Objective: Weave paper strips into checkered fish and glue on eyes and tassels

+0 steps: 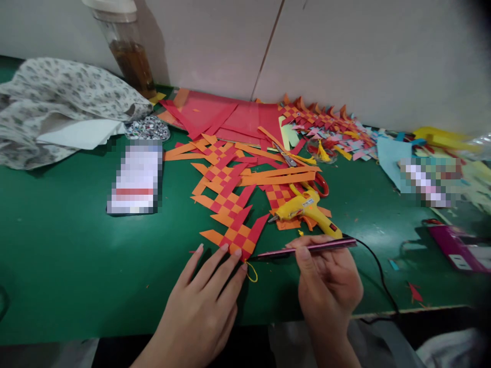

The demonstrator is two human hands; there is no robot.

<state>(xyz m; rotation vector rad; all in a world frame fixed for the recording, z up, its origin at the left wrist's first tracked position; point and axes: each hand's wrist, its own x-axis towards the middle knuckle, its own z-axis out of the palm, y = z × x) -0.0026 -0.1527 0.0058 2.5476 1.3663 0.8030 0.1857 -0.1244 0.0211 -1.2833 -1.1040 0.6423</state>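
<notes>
A red and orange woven paper strip [226,204] with pointed edges lies on the green table. My left hand [209,296] lies flat with its fingers stretched out, fingertips on the strip's near end. A thin yellow loop [252,272] comes out of that end. Pinched in my right hand [330,286] are dark pink tweezers [318,247], their tips pointing left, close to the loop's base. Just beyond the right hand lies a yellow glue gun [307,207], its nozzle toward the strip.
Scissors [288,159], orange strips [280,176] and red sheets [245,117] lie behind. At left are a phone [136,176], cloth [65,102] and a bottle [134,61]. A black cord [378,266] runs right, near a purple packet [456,245].
</notes>
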